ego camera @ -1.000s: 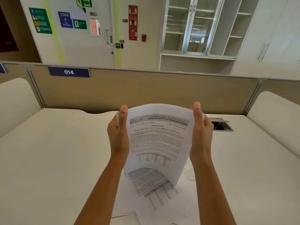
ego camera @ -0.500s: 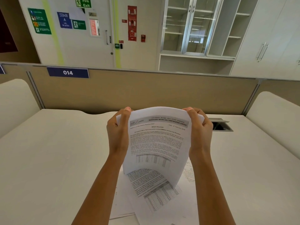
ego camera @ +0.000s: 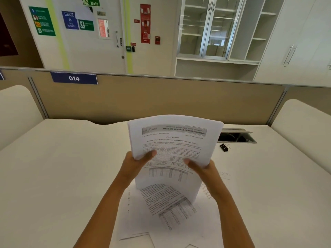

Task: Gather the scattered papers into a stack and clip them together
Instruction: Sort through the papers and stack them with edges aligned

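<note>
A thick stack of printed papers (ego camera: 174,140) stands upright on its bottom edge over the desk, its top page headed with a grey banner. My left hand (ego camera: 138,162) grips the stack's left edge halfway down, thumb on the front page. On the lower right edge my right hand (ego camera: 202,169) holds it the same way. Several loose printed sheets (ego camera: 168,213) lie fanned out flat on the desk beneath and in front of the stack. A small black binder clip (ego camera: 224,147) lies on the desk to the right, beyond my right hand.
The white desk (ego camera: 62,167) ends at a tan partition (ego camera: 143,99) bearing a "014" label. An open cable hatch (ego camera: 236,136) sits in the desk at the back right, just behind the clip. Rounded white dividers flank both sides.
Both hands have slid down from the stack's top corners to its middle and lower edges. The binder clip, hidden behind my right hand before, is now visible.
</note>
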A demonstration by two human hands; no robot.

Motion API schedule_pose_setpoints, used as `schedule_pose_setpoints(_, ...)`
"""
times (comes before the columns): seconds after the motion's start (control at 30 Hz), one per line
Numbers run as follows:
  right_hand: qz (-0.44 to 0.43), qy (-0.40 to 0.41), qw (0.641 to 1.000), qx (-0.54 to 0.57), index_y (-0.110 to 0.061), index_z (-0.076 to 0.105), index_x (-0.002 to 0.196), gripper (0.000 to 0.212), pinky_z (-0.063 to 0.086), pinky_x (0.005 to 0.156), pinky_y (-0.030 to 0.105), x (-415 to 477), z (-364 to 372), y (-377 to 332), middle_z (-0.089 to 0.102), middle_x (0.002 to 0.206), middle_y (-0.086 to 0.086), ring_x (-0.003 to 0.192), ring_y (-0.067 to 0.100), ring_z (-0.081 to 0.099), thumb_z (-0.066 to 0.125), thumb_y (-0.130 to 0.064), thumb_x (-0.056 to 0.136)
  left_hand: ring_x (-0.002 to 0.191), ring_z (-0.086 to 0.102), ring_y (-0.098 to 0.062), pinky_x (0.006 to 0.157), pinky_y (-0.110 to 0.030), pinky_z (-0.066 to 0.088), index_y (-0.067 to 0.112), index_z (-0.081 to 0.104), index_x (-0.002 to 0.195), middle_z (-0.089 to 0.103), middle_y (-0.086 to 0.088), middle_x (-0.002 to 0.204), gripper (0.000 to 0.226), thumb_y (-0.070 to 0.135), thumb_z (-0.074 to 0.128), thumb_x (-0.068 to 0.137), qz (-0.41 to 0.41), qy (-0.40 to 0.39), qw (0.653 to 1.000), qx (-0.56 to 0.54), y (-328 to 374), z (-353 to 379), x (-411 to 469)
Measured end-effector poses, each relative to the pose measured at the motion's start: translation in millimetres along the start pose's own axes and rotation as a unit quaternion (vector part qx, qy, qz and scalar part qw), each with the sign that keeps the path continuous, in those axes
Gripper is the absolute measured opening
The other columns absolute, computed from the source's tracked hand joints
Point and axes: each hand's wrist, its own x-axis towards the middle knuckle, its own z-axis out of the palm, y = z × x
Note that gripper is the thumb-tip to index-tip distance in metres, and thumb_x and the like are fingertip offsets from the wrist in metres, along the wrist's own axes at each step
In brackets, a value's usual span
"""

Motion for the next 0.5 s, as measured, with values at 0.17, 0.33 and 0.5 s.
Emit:
schedule_pose_setpoints(0.17,0.012,0.033,0.999,0.002,-0.034,0.065,0.093,0.022,0.059,0.071,0.034,5,5,19,0.074,0.088,-0.012,0.084,0.011,0.071,0.068,-0.015,0.082,0.076,0.068,-0.011,0.054,-0.015,0.054,0.036,0.059,0.093,0.072,0.018,0.077,0.023,0.040,0.071,0.073,-0.011,0.042,0.999,-0.010,-14,9,0)
schedule_pose_setpoints(0.33,0.026,0.031,0.999,0.015,-0.033,0.066,0.096,0.023,0.059,0.075,0.036,8,5,31,0.074,0.093,-0.006,0.088,0.013,0.070,0.068,-0.014,0.082,0.081,0.068,-0.005,0.059,-0.014,0.055,0.037,0.058,0.098,0.072,0.023,0.083,0.047,0.057,0.075,0.059,-0.029,0.034,0.999,-0.020,-27,10,-2)
schedule_pose_setpoints(0.5,0.055,0.032,0.998,0.004,-0.029,0.067,0.096,0.017,0.060,0.074,0.034,6,4,44,0.075,0.091,-0.002,0.087,0.019,0.071,0.066,-0.018,0.083,0.086,0.061,-0.019,0.077,-0.029,0.053,0.022,0.058,0.103,0.063,0.011,0.088,0.019,0.018,0.061,0.085,-0.046,0.080,0.995,0.023,-30,16,3)
